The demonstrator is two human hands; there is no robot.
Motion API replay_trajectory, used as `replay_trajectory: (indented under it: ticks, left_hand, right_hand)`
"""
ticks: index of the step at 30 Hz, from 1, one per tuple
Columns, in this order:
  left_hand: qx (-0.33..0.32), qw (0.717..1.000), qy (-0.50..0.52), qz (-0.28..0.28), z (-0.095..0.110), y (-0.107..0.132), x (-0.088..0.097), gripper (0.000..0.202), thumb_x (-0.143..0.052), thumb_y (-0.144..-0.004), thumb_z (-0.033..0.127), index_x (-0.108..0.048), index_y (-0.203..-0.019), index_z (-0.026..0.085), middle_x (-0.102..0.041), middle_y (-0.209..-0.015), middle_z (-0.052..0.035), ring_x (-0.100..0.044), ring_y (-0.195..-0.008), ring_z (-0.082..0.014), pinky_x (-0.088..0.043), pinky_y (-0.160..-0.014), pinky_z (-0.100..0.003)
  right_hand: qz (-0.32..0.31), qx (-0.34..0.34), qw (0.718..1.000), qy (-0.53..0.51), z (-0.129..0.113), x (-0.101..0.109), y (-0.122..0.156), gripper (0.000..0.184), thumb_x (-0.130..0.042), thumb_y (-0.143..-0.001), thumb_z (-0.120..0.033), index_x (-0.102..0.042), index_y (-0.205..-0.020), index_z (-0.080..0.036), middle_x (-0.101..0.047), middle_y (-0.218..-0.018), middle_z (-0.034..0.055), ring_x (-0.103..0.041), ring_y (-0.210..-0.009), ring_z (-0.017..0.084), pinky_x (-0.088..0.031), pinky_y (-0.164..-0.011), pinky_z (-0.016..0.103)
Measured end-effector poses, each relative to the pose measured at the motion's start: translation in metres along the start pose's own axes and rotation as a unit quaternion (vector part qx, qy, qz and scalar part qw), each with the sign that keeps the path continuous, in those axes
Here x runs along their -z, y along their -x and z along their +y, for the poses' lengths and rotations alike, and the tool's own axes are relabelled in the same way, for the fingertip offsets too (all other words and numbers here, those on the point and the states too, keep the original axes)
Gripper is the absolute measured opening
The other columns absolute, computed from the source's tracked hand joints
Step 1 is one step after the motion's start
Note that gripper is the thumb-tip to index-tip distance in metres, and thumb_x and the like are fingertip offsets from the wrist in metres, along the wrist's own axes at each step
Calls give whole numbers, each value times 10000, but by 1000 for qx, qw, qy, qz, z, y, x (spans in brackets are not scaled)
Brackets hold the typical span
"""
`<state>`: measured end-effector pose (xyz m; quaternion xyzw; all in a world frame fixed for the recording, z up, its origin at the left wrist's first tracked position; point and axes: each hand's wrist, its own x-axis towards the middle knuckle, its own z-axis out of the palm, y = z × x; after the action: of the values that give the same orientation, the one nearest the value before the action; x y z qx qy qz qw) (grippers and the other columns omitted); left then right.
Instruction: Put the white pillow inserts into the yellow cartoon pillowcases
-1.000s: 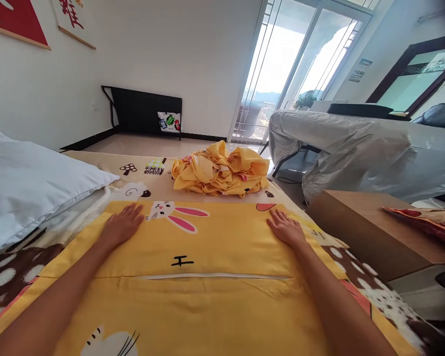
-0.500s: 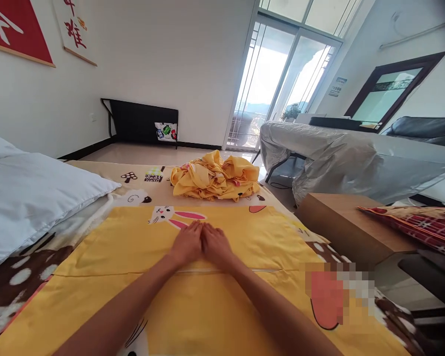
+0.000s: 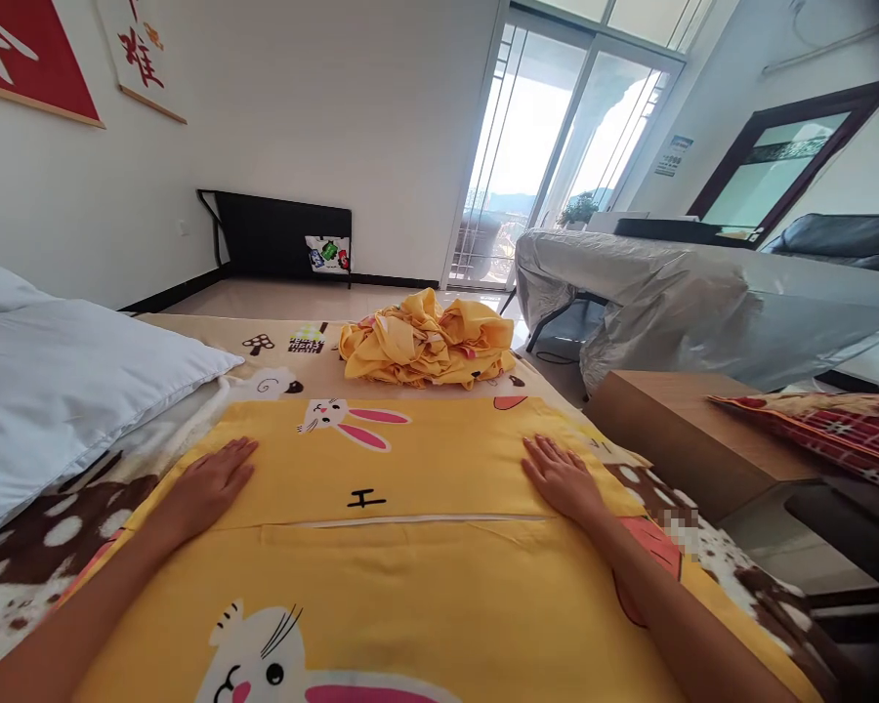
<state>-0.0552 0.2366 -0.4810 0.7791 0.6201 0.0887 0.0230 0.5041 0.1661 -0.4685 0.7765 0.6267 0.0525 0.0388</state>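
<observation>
A yellow pillowcase [image 3: 410,469] printed with rabbits lies flat on the bed in front of me. My left hand [image 3: 209,481] rests palm down on its left edge, fingers stretched out. On the right edge my right hand [image 3: 561,478] lies flat in the same way. Neither hand holds anything. A white zipper line runs across the cloth between the two hands. Beyond the pillowcase sits a crumpled heap of yellow cloth [image 3: 429,342].
A white pillow [image 3: 59,386] lies at the left on the patterned bedsheet [image 3: 36,547]. A wooden bedside unit [image 3: 674,430] stands to the right, with a red checked cushion [image 3: 827,434] on it. A covered table [image 3: 689,298] and glass doors [image 3: 549,146] are behind.
Half a second ago both hands lay together at the middle of the pillowcase. They have slid apart to its left and right edges, as they were a second ago.
</observation>
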Motion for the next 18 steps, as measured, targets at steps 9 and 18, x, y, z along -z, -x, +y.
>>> replay_trajectory:
  ticks: [9,18]
  left_hand:
    - [-60,991,-108,55,-2,30,17,566,-248,-828,295,-583,-1231,81,-513,-1350,-150,-430,-1293,-287,-297,-1095,-482]
    - [-276,959,43,-41,185,60,12,567,-277,-935,402,-274,-1451,168,-264,-1512,-41,-254,-1395,-190,-253,-1141,-379]
  right_hand:
    - [82,-36,995,33,42,4,20,517,-255,-914,-311,-449,-1362,-140,-369,-1463,91,-299,-1372,200,-244,-1104,421]
    - [7,310,934,-178,-148,39,97,549,-275,-948,-391,-293,-1453,-177,-257,-1508,48,-236,-1397,171,-223,-1135,386]
